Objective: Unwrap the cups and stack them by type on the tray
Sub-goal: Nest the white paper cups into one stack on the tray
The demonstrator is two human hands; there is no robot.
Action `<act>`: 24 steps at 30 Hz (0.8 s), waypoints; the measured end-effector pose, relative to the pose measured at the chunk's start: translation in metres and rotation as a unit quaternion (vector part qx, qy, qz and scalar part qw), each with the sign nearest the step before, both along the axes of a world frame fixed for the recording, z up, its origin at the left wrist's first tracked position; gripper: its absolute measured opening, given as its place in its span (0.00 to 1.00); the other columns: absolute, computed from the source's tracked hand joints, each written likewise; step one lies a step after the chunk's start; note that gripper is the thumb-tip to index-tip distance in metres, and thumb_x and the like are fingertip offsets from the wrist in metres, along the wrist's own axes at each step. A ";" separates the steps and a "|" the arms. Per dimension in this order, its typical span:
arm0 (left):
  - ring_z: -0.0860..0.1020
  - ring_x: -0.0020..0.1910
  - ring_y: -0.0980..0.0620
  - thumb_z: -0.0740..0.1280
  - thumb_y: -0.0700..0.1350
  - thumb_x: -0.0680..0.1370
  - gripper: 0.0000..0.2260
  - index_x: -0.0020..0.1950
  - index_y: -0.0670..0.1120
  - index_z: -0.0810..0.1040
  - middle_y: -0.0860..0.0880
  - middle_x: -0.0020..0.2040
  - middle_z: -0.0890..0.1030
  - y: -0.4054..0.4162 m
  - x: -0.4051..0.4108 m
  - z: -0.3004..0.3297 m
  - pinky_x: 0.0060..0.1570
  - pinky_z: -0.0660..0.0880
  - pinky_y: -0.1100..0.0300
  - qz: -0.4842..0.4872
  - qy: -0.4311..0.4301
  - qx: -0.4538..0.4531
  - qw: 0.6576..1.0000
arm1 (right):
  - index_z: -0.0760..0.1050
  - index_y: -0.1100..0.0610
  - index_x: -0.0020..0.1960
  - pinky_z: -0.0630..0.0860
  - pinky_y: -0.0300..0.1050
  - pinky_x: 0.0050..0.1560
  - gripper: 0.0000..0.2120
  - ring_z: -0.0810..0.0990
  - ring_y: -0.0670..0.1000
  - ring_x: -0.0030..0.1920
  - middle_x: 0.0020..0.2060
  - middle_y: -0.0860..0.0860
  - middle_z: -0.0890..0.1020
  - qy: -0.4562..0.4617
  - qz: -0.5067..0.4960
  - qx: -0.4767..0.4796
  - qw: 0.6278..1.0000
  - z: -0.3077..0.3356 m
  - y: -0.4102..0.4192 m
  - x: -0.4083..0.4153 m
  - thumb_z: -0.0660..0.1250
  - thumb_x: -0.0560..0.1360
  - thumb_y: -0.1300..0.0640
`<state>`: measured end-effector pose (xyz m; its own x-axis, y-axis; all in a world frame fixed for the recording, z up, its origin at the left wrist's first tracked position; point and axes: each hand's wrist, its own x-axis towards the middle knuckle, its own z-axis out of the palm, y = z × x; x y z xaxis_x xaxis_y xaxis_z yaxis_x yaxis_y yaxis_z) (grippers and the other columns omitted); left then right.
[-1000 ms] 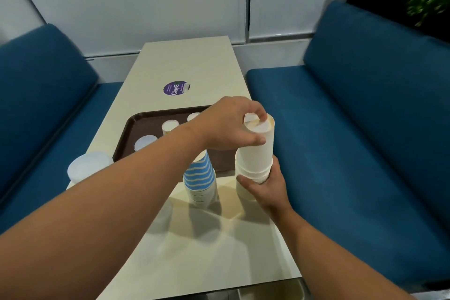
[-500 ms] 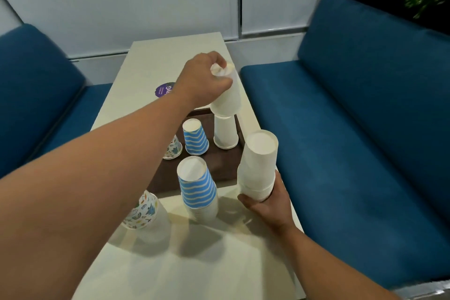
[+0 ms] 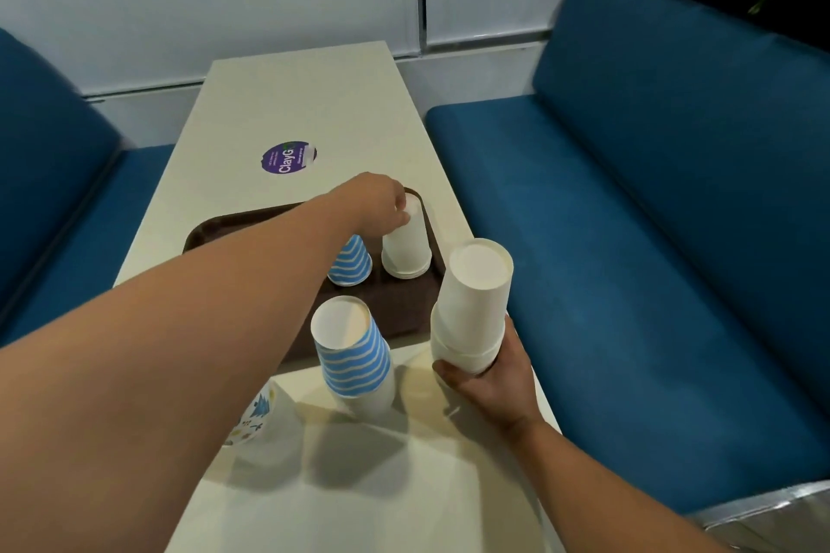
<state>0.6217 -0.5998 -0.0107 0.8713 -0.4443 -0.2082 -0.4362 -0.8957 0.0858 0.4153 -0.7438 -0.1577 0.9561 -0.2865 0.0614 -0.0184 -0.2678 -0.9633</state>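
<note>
Seating a white cup on the tray stack (image 3: 406, 245): left hand (image 3: 377, 204) pinches its top; press straight down until the rims nest, then let go without tipping the striped cup (image 3: 351, 260) just beside it. Right hand (image 3: 489, 377) grips the base of the white supply stack (image 3: 471, 305) on the counter (image 3: 314, 103), near the tray (image 3: 202, 233); keep that upright. Striped stack (image 3: 355, 355) waits on the counter.

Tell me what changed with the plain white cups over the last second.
The left hand lifted one white cup off the stack beside the tray, carried it away over the tray and lowered it onto the white cups on the tray; its fingers are on the top. The right hand kept gripping the white stack on the table. The striped stack stayed put.
</note>
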 end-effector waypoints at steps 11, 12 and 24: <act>0.77 0.53 0.63 0.75 0.60 0.68 0.22 0.61 0.59 0.76 0.67 0.51 0.77 -0.002 -0.115 0.075 0.53 0.75 0.62 -0.151 0.077 -0.209 0.963 | 0.68 0.34 0.58 0.69 0.23 0.46 0.34 0.77 0.32 0.53 0.55 0.36 0.79 -0.027 0.009 0.005 1.000 -0.004 -0.002 0.002 0.76 0.55 0.39; 0.77 0.53 0.62 0.75 0.60 0.68 0.25 0.63 0.59 0.75 0.67 0.52 0.76 -0.003 -0.123 0.071 0.53 0.74 0.63 -0.171 0.066 -0.185 0.966 | 0.68 0.34 0.58 0.69 0.23 0.46 0.33 0.77 0.32 0.52 0.54 0.36 0.79 -0.032 0.008 0.007 0.999 -0.004 -0.002 0.002 0.76 0.55 0.39; 0.76 0.53 0.56 0.75 0.50 0.72 0.19 0.62 0.53 0.78 0.57 0.59 0.79 -0.001 -0.135 0.059 0.53 0.74 0.62 -0.146 0.009 -0.272 0.951 | 0.65 0.48 0.73 0.73 0.58 0.65 0.50 0.74 0.49 0.68 0.68 0.48 0.74 -0.054 -0.002 0.002 0.999 -0.019 -0.005 0.005 0.80 0.57 0.38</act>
